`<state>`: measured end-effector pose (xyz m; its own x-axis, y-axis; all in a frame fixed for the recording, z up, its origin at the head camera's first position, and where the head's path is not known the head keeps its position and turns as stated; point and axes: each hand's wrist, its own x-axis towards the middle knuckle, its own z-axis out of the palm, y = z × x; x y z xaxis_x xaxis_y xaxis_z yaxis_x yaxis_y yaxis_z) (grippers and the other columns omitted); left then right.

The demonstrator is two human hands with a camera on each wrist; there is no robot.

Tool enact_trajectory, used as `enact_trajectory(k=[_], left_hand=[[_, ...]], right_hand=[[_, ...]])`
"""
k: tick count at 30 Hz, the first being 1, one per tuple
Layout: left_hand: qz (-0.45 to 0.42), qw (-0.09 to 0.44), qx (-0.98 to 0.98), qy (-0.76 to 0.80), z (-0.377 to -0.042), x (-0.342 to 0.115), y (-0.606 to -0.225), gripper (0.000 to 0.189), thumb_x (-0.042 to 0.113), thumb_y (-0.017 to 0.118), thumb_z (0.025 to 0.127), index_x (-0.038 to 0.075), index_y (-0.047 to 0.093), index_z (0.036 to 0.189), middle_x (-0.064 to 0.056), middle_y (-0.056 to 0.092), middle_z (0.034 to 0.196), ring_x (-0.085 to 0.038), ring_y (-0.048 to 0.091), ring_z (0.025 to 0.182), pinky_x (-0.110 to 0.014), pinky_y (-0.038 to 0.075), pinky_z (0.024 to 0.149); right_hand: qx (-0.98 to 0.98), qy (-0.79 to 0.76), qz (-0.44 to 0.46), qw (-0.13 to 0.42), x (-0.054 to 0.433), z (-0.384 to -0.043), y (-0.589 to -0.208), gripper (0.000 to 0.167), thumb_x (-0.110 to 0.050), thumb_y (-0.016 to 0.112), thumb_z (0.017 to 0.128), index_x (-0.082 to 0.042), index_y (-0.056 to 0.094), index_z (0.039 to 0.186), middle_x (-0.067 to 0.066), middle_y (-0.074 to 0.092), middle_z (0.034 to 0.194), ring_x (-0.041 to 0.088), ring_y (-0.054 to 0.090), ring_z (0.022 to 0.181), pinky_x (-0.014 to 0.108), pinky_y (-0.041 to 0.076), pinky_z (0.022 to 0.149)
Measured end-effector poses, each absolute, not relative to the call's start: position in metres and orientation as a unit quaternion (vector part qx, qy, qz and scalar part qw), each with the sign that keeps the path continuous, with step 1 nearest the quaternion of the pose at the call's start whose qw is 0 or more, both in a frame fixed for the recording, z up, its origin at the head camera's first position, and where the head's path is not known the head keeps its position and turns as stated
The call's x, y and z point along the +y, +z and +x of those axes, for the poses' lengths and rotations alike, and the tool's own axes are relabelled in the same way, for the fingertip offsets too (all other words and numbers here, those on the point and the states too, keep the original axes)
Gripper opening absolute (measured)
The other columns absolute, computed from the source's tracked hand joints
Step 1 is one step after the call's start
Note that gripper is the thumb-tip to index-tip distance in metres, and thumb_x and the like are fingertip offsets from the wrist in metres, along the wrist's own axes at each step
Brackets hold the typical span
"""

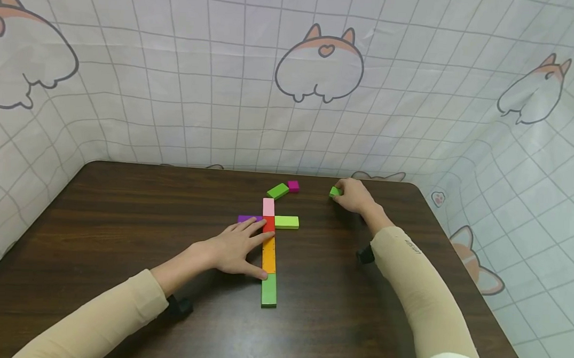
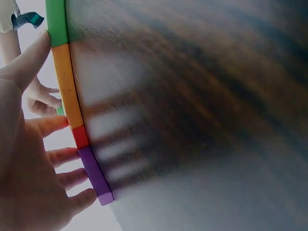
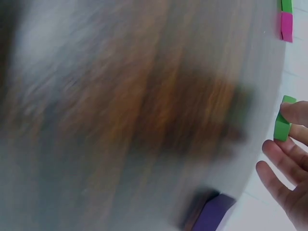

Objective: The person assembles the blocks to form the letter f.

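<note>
Coloured blocks form a cross on the table: a pink block (image 1: pixel 268 207), a red block (image 1: pixel 271 221), an orange block (image 1: pixel 268 258) and a long green block (image 1: pixel 269 293) in a column. A purple block (image 2: pixel 96 171) extends left from the red one, a lime block (image 1: pixel 287 222) right. My left hand (image 1: pixel 231 251) spreads its fingers along the column's left side, thumb at the orange-green joint, fingertips by the red and purple blocks. At the far right, my right hand (image 1: pixel 356 195) pinches a small green block (image 3: pixel 282 129) between thumb and fingers.
Beyond the cross lie a loose green block (image 1: pixel 278 191) and a magenta block (image 1: pixel 293 186), close together. A dark purple block (image 3: pixel 211 211) shows near the right hand in the right wrist view. Patterned cloth (image 1: pixel 251 113) hangs behind the wooden table (image 1: pixel 136 215).
</note>
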<state>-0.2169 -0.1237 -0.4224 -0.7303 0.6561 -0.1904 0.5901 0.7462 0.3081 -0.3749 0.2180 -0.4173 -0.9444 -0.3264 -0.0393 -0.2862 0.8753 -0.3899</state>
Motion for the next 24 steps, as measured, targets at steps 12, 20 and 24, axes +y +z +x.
enact_trajectory(k=[12,20,24], left_hand=[[0.337,0.147,0.923,0.112,-0.217,-0.124,-0.421,0.102,0.073,0.065,0.086,0.016,0.030,0.163,-0.016,0.016,0.169,-0.041,0.011,0.154,-0.065,0.016,0.118],[0.338,0.147,0.923,0.111,-0.217,-0.124,-0.422,0.102,0.073,0.065,0.086,0.016,0.030,0.164,-0.016,0.016,0.169,-0.041,0.011,0.154,-0.065,0.016,0.118],[0.338,0.149,0.923,0.112,-0.217,-0.124,-0.421,0.102,0.073,0.065,0.086,0.016,0.030,0.164,-0.016,0.016,0.169,-0.041,0.011,0.154,-0.065,0.016,0.118]], right_hand=[[0.965,-0.199,-0.165,0.052,0.190,-0.384,-0.412,0.039,-0.014,0.065,0.100,0.009,0.061,0.131,0.022,0.067,0.117,0.035,0.064,0.104,0.048,0.053,0.090],[0.965,-0.191,-0.170,0.049,0.177,-0.386,-0.411,0.039,-0.013,0.064,0.100,0.009,0.061,0.132,0.021,0.067,0.116,0.033,0.064,0.101,0.046,0.053,0.088],[0.964,-0.191,-0.177,0.050,0.170,-0.388,-0.410,0.038,-0.013,0.064,0.100,0.009,0.062,0.131,0.020,0.067,0.116,0.032,0.063,0.100,0.046,0.052,0.088]])
